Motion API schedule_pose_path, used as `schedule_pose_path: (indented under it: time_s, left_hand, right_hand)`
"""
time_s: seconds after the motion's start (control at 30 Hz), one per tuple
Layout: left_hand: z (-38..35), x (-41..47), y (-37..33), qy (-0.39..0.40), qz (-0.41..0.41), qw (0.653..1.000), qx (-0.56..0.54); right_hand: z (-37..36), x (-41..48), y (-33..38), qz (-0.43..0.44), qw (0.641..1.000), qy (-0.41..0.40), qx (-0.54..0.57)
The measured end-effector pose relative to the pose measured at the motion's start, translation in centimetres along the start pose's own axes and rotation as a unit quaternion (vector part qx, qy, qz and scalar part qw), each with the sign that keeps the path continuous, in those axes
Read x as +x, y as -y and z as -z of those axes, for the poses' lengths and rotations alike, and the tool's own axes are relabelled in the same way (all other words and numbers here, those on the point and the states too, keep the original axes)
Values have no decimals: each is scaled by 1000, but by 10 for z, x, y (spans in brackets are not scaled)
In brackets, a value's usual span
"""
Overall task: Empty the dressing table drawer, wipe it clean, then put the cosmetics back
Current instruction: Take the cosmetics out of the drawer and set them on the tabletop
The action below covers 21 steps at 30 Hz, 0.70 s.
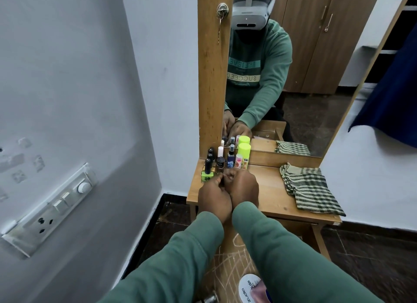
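Several small cosmetics stand in a cluster at the back left of the wooden dressing table top (pixel 266 190): a lime-green nail polish bottle (pixel 207 175), dark-capped bottles (pixel 220 163), a blue bottle (pixel 231 159) and a neon-yellow capped can (pixel 244 151). My left hand (pixel 214 196) and my right hand (pixel 242 186) are side by side just in front of the cluster, fingers curled together over something small that I cannot make out. Below my arms the open drawer (pixel 228 269) shows a scribbled bottom and a round white tin (pixel 249 288).
A folded green checked cloth (pixel 309 187) lies on the right of the table top. The mirror (pixel 293 77) rises behind it, with a wooden side post and a key lock (pixel 222 10). A white wall with a switch panel (pixel 52 210) is close on the left.
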State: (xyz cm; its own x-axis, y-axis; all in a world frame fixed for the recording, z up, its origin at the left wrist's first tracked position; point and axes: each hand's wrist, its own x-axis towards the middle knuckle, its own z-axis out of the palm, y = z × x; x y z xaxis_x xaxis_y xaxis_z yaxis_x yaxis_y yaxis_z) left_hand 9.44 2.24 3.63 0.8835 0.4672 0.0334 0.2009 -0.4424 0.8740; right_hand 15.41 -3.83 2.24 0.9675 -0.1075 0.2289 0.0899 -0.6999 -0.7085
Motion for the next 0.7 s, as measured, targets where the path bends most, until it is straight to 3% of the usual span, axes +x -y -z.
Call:
schedule_pose_path:
  time_s: [0.27,0.43,0.57,0.7]
  left_hand:
    - [4,-3,0,19,-22,1000,9]
    - [19,-20,3,82,-73,994,-1]
    - [44,-45,19,110,-136,984,40]
    - [70,-80,44,150,-260,942,152]
  right_hand:
    - [-5,2,-3,9,1000,-6,-11]
    - [6,-10,-5,30,999,0,29]
    - [28,-38,-18,101,992,51,62]
    - [48,-94,-56,251,964,85,17]
